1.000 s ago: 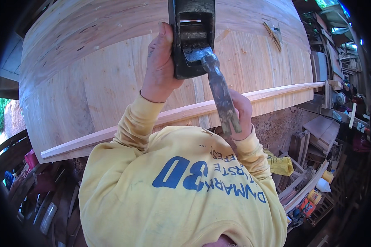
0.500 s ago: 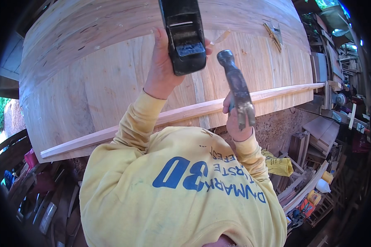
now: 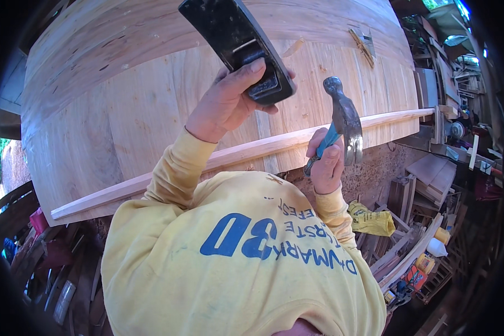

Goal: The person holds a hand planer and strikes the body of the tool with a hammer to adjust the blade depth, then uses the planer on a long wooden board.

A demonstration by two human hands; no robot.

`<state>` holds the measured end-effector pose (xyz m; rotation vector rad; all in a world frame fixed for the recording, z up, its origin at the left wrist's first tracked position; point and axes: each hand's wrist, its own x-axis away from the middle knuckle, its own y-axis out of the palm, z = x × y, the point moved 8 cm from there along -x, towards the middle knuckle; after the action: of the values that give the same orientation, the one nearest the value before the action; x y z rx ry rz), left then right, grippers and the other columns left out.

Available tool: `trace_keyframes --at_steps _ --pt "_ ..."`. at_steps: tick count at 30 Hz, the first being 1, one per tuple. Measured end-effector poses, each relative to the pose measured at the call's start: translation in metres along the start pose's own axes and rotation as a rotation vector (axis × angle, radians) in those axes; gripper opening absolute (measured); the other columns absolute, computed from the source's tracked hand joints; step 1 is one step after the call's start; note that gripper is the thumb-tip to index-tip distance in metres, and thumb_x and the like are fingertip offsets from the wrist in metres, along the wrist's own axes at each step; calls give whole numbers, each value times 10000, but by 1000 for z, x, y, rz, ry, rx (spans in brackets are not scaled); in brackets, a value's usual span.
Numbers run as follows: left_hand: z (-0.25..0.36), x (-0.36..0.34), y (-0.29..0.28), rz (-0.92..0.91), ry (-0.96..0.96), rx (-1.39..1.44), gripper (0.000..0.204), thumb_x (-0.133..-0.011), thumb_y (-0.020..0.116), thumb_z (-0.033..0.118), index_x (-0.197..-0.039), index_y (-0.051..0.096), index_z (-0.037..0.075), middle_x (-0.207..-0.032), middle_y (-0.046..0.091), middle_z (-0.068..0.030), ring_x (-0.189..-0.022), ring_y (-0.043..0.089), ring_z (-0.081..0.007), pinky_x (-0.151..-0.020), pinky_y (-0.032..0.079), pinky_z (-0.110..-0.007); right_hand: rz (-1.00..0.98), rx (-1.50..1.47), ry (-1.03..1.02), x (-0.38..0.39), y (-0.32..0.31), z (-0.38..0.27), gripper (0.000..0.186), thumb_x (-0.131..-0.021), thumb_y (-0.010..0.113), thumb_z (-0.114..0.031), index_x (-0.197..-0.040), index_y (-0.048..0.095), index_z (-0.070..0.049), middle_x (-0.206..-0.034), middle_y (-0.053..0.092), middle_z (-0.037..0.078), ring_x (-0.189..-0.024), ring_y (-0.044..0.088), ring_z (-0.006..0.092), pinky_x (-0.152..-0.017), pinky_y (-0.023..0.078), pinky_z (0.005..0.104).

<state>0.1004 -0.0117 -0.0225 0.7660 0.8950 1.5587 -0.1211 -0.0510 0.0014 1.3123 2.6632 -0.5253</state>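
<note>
A black hand plane (image 3: pixel 218 31) is tilted in my left hand (image 3: pixel 224 103), with my thumb over its opening and fingertips showing at its far side. To the right of it and lower, my right hand (image 3: pixel 325 162) grips a claw hammer (image 3: pixel 344 123) by its blue handle; the metal head stands apart from the plane. Beneath both tools lies a broad pale wooden panel (image 3: pixel 140 101), with a long, narrow wooden strip (image 3: pixel 112 190) along its near side. A thin curled shaving (image 3: pixel 294 47) shows on the panel beyond the plane.
A small metal tool with wooden pieces (image 3: pixel 363 46) lies at the panel's far right. Wood offcuts (image 3: pixel 431 179), a yellow sack (image 3: pixel 372 218) and plastic containers (image 3: pixel 437 246) crowd the lower right. More clutter (image 3: pixel 56 257) lies at the lower left. My yellow sweatshirt fills the lower middle.
The hammer has moved away from the plane to the right, turning to show its blue handle. The plane has tipped toward the upper left, and my left thumb has come across its opening.
</note>
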Motion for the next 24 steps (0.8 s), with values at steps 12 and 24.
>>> trace_keyframes --at_steps 12,24 --pt "33 -7 23 117 64 -437 345 -980 681 407 -1119 684 91 -976 763 -86 -805 729 -115 -555 544 -249 -185 252 -270 -17 29 -50 565 -1056 459 -545 -832 541 -33 -674 479 98 -572 505 285 -535 373 387" --pt "34 -13 27 165 70 -468 358 -978 675 415 -1111 701 84 -930 754 -48 -776 718 -98 -525 515 -239 -245 439 -365 -39 18 -67 566 -1061 433 -559 -833 546 -54 -683 493 106 -553 498 305 -534 381 380"
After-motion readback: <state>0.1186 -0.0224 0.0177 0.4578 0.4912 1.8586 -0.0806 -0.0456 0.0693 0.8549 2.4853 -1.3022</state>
